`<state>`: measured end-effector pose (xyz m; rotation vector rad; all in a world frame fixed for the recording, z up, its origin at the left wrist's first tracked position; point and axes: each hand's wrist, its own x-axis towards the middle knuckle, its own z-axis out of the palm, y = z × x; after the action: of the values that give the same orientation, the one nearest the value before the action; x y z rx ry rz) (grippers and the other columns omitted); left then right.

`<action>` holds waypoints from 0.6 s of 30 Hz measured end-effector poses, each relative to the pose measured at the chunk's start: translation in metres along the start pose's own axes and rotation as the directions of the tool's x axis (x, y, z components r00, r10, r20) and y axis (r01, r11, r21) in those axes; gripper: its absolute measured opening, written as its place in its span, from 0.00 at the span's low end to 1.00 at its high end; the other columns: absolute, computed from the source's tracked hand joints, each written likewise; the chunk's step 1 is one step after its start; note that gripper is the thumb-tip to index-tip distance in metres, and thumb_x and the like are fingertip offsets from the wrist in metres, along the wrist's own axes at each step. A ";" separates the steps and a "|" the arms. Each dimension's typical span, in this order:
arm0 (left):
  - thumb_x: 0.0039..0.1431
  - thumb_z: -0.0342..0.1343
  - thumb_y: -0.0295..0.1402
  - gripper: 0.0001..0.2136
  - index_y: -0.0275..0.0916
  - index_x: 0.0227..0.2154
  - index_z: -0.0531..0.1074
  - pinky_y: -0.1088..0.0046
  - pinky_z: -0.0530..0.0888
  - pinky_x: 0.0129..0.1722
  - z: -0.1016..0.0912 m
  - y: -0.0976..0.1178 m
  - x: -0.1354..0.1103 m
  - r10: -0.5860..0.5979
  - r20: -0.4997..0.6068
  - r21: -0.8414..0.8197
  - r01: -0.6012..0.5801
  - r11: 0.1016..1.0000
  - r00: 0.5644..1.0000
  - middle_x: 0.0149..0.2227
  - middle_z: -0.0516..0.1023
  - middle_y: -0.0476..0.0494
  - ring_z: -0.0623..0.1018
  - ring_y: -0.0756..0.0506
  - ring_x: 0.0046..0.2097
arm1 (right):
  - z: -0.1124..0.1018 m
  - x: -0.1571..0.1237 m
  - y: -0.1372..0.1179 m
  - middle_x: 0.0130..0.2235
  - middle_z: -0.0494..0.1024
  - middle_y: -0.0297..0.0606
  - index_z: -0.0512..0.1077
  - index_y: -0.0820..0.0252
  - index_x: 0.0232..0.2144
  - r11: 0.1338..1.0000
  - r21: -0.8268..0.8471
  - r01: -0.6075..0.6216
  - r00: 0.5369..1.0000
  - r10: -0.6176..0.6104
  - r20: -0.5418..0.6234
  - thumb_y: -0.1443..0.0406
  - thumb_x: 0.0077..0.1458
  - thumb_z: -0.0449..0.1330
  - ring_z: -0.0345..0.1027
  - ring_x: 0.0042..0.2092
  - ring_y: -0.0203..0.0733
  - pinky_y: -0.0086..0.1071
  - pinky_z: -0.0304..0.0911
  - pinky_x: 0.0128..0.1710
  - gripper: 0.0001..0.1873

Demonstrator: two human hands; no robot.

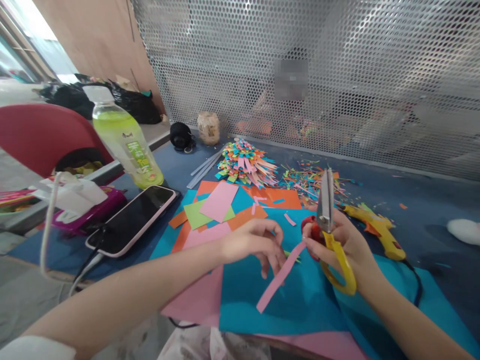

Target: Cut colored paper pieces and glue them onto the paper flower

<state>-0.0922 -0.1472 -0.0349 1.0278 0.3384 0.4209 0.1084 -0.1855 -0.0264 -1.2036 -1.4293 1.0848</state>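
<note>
My right hand point(347, 237) grips scissors point(325, 205) with one red and one yellow handle. Their blades point upward and lie nearly together. Between that hand's thumb and fingers I also hold one end of a narrow pink paper strip point(281, 277), which slants down to the left. Just left of the strip is my left hand point(257, 242), its fingers loosely bent and apart, with nothing visible in them. Under both hands lie large blue paper point(262, 310) and pink paper point(198, 300) sheets. Smaller pink point(219, 200), green and orange pieces overlap beyond my left hand.
A heap of fringed paper strips point(245, 165) and thin scraps point(311, 180) lie farther back. At right is a yellow glue gun point(377, 230) with a cord. A phone point(133, 220) and a green drink bottle point(125, 140) stand left. A perforated metal screen point(232, 65) borders the back.
</note>
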 end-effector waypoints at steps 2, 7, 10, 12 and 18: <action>0.47 0.59 0.32 0.15 0.39 0.34 0.58 0.74 0.72 0.19 -0.003 0.006 -0.004 -0.011 -0.034 -0.037 0.010 0.999 0.999 0.30 0.78 0.44 0.79 0.43 0.27 | -0.001 0.001 -0.002 0.26 0.71 0.26 0.59 0.51 0.41 0.999 0.045 -0.003 0.999 0.004 -0.038 0.70 0.40 0.64 0.67 0.25 0.34 0.26 0.60 0.20 0.25; 0.43 0.65 0.35 0.24 0.40 0.41 0.59 0.78 0.71 0.19 0.002 0.006 -0.005 -0.106 -0.163 0.246 0.144 0.959 0.981 0.38 0.77 0.39 0.79 0.46 0.30 | 0.001 0.004 -0.008 0.27 0.71 0.26 0.64 0.48 0.38 0.988 0.143 0.060 0.981 -0.032 -0.193 0.68 0.41 0.65 0.67 0.23 0.34 0.29 0.64 0.21 0.21; 0.46 0.61 0.37 0.16 0.36 0.36 0.66 0.81 0.68 0.16 0.003 0.002 0.000 -0.021 -0.199 0.322 0.085 0.943 0.980 0.35 0.78 0.40 0.78 0.49 0.27 | 0.003 0.005 -0.013 0.25 0.71 0.26 0.66 0.48 0.34 0.977 0.204 0.065 0.968 -0.012 -0.249 0.66 0.39 0.66 0.67 0.23 0.34 0.31 0.67 0.23 0.18; 0.50 0.58 0.39 0.12 0.34 0.32 0.70 0.80 0.69 0.16 0.001 0.003 0.002 0.055 -0.248 0.320 0.028 0.947 0.967 0.33 0.78 0.40 0.78 0.48 0.27 | 0.004 0.005 -0.014 0.25 0.71 0.26 0.66 0.47 0.33 0.974 0.216 0.065 0.966 -0.007 -0.259 0.66 0.38 0.66 0.68 0.23 0.35 0.31 0.67 0.22 0.19; 0.50 0.58 0.39 0.15 0.34 0.38 0.74 0.77 0.74 0.18 -0.006 0.015 -0.002 0.167 -0.388 0.310 -0.042 0.950 0.907 0.35 0.80 0.38 0.80 0.43 0.31 | 0.004 0.004 -0.006 0.28 0.71 0.27 0.64 0.47 0.35 0.986 0.159 0.043 0.973 -0.005 -0.232 0.63 0.38 0.66 0.69 0.27 0.37 0.32 0.68 0.24 0.20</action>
<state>-0.0995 -0.1367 -0.0248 1.2518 0.7433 0.7039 0.1037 -0.1822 -0.0206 -1.1509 -1.1515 0.9897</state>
